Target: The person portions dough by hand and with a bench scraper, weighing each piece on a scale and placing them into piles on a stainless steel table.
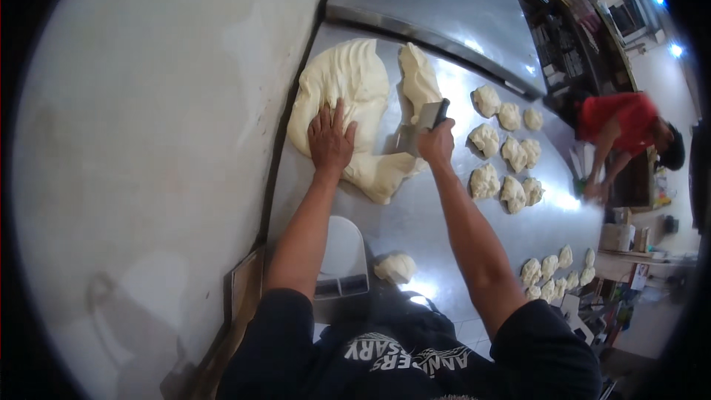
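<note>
Ridged, pale dough (352,74) spreads over the far left of the metal desk (411,222).
The left hand (331,137) presses on it, fingers spread, grasping nothing; the right hand's (437,142) fingers clasp a scraper (429,115) beside a dough strip (418,78). Dough lumps (485,141) sit right; the left forearm (302,233) partly covers a near scale (344,252).
</note>
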`<state>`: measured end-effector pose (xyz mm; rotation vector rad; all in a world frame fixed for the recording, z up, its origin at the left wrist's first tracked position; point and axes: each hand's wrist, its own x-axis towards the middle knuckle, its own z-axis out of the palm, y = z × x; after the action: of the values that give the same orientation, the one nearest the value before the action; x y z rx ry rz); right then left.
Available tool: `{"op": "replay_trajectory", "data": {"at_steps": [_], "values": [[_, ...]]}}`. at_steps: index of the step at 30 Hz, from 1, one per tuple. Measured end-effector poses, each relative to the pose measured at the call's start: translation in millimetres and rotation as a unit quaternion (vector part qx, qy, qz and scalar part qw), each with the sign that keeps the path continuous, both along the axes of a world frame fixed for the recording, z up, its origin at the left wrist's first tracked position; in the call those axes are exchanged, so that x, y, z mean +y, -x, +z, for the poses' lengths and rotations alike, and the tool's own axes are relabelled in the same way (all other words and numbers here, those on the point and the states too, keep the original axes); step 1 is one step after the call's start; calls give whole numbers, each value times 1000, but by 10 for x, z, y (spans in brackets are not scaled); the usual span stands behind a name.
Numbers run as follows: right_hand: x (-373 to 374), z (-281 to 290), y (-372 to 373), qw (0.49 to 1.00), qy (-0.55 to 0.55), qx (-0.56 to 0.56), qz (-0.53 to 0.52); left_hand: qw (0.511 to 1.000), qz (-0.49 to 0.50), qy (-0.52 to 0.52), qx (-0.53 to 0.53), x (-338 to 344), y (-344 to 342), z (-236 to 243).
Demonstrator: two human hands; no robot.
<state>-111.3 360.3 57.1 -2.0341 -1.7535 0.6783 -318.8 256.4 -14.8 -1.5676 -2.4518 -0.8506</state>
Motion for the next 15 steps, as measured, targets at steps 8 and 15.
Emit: {"op": "replay_trajectory", "data": {"at_steps": [8, 15], "values": [[-1293, -164, 301, 991, 96, 87, 20, 1000, 1, 21, 7, 18, -18, -12], [-1370, -217, 773, 999, 14, 19, 29, 999, -17, 23, -17, -41, -67, 25]]}}
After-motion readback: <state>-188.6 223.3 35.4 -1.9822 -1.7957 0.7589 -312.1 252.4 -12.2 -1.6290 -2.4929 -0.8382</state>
